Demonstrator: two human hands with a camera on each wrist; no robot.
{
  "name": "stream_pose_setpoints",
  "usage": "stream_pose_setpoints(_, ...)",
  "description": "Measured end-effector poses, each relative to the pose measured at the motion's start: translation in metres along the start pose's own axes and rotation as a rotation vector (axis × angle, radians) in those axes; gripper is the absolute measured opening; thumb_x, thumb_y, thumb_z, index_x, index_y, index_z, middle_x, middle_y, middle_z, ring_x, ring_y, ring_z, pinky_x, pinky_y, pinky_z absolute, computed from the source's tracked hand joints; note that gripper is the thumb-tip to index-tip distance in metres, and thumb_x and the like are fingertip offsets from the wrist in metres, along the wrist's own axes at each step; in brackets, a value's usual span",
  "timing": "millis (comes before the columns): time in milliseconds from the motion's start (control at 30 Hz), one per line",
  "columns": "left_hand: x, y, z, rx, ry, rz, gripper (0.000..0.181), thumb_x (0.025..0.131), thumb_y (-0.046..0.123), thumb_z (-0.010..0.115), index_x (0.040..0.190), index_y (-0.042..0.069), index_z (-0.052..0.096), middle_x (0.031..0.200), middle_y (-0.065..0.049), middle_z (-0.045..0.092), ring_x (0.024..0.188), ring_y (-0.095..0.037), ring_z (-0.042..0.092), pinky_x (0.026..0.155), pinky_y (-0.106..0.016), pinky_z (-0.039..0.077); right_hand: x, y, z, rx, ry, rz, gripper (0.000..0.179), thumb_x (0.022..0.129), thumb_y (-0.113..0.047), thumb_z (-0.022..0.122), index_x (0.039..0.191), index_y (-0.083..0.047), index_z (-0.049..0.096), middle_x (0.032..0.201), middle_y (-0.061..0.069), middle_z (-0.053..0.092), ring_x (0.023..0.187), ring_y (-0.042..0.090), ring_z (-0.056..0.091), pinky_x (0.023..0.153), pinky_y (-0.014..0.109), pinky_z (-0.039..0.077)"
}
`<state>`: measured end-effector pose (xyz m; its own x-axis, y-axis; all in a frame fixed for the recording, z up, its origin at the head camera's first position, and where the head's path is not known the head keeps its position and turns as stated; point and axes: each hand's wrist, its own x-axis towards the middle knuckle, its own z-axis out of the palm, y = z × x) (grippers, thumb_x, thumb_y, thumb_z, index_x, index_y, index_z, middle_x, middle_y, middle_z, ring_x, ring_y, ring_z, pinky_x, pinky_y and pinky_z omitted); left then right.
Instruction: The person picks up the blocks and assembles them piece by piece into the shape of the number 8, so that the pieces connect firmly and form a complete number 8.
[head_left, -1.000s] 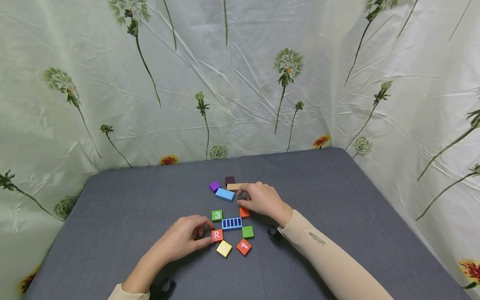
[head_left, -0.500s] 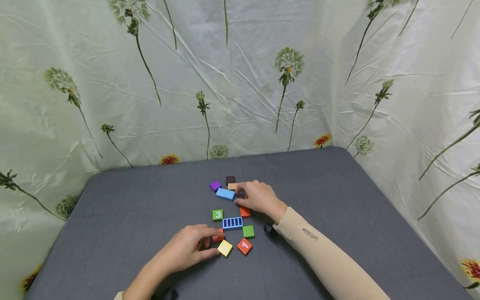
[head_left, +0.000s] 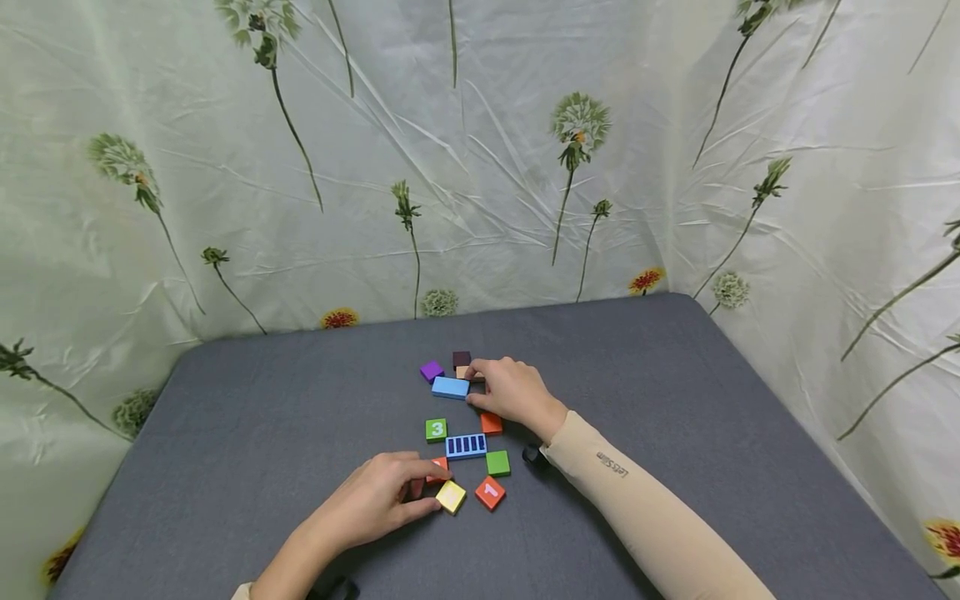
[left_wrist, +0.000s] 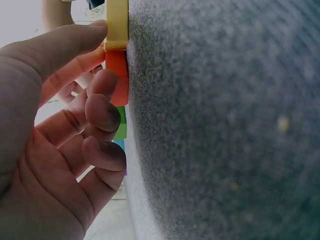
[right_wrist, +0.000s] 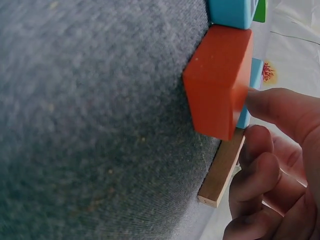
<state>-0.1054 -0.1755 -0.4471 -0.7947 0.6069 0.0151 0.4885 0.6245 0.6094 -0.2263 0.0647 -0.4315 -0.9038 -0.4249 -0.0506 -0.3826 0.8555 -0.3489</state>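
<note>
In the head view, my left hand (head_left: 378, 500) pinches a yellow block (head_left: 451, 497) between thumb and index finger, the thumb (left_wrist: 97, 31) right on its side. A red block (left_wrist: 117, 75) marked R is partly hidden by that hand's fingers. Farther back, my right hand (head_left: 517, 392) holds the right end of a light blue block (head_left: 450, 387) with thumb and forefinger. A tan wooden block (right_wrist: 220, 175) lies behind that block, partly covered by the fingers. An orange-red block (right_wrist: 215, 82) lies just below the right hand.
Between the hands lie a blue block with dark bars (head_left: 466, 446), a green block marked 3 (head_left: 436, 430) and a plain green block (head_left: 498, 463). A red block marked 1 (head_left: 490, 493) is nearest the front. Purple (head_left: 431, 371) and dark brown (head_left: 461, 360) blocks stand at the back.
My left hand has moved from the red R block to the yellow one, in front of it. My right hand has shifted left onto the light blue block, which has turned to lie straighter.
</note>
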Motion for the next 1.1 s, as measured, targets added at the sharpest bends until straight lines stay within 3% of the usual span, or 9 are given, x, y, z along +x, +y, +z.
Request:
stream_pose_setpoints(300, 0.0003, 0.0, 0.0004, 0.008, 0.014, 0.013, 0.025, 0.097, 0.025, 0.082, 0.122, 0.027, 0.078, 0.082, 0.016, 0.057, 0.071, 0.004, 0.05, 0.059, -0.019, 0.04, 0.0021, -0.0018, 0.0017, -0.005, -0.005, 0.007, 0.025, 0.1, -0.033, 0.08, 0.122, -0.024, 0.074, 0.107, 0.005, 0.078, 0.066, 0.013, 0.055, 0.06, 0.031, 0.044)
stream_pose_setpoints(567, 0.0009, 0.001, 0.0006, 0.014, 0.02, 0.007, 0.024, 0.097, 0.027, 0.082, 0.121, 0.027, 0.078, 0.083, 0.016, 0.058, 0.071, 0.004, 0.05, 0.059, -0.019, 0.04, 0.0034, -0.0029, 0.0018, -0.02, -0.006, 0.016, 0.032, 0.099, -0.036, 0.08, 0.129, -0.025, 0.074, 0.127, 0.007, 0.077, 0.073, 0.014, 0.059, 0.063, 0.034, 0.049)
stream_pose_setpoints(833, 0.0021, 0.0002, 0.0009, 0.014, 0.011, 0.008, 0.025, 0.096, 0.026, 0.083, 0.121, 0.027, 0.078, 0.082, 0.015, 0.058, 0.07, 0.005, 0.049, 0.059, -0.019, 0.039, 0.0023, -0.0047, 0.0022, -0.016, 0.008, -0.026, 0.026, 0.099, -0.031, 0.08, 0.124, -0.024, 0.077, 0.122, 0.006, 0.079, 0.077, 0.014, 0.063, 0.069, 0.037, 0.055)
stream_pose_setpoints(1100, 0.0028, 0.001, 0.0013, 0.02, 0.017, 0.006, 0.026, 0.095, 0.025, 0.084, 0.121, 0.027, 0.078, 0.082, 0.014, 0.058, 0.07, 0.005, 0.049, 0.058, -0.019, 0.039, 0.0018, -0.0065, 0.0018, -0.019, 0.004, -0.009, 0.026, 0.099, -0.03, 0.08, 0.124, -0.024, 0.077, 0.122, 0.006, 0.079, 0.08, 0.014, 0.065, 0.073, 0.04, 0.058)
